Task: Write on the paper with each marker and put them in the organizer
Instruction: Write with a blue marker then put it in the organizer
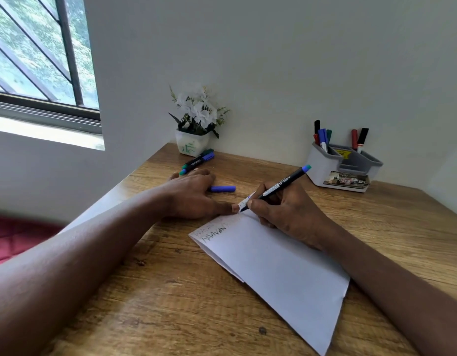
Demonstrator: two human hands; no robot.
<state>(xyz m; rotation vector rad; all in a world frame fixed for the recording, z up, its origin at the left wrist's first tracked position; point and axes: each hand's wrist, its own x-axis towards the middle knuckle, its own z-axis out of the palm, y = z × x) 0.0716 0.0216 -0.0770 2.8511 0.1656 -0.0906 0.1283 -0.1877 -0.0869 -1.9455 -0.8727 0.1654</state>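
Looking down through the head camera, I see my right hand [286, 214] closed around a black marker with a blue end [278, 187], its tip down at the far corner of the white paper [273, 265]. That sheet lies at a slant on the wooden table [158, 291], and some lines of writing show along its far edge, one dark and the rest faint.

My left hand [191, 194] lies flat and open on the wood just left of the sheet, holding nothing; its thumb stretches toward the marker tip and nearly meets it. A loose blue cap [223, 188] lies on the table just past that hand's fingers. Farther back, two more markers [196, 161] lie side by side near a small pot of white flowers [194, 124], which stands against the wall.

At the far right of the table stands the grey and white organizer [322, 165], well apart from the sheet. Several markers stand upright in it: a bunch in its left compartment and two more in a rear compartment to the right. I cannot read the label on its front. A barred window [40, 60] fills the upper left.
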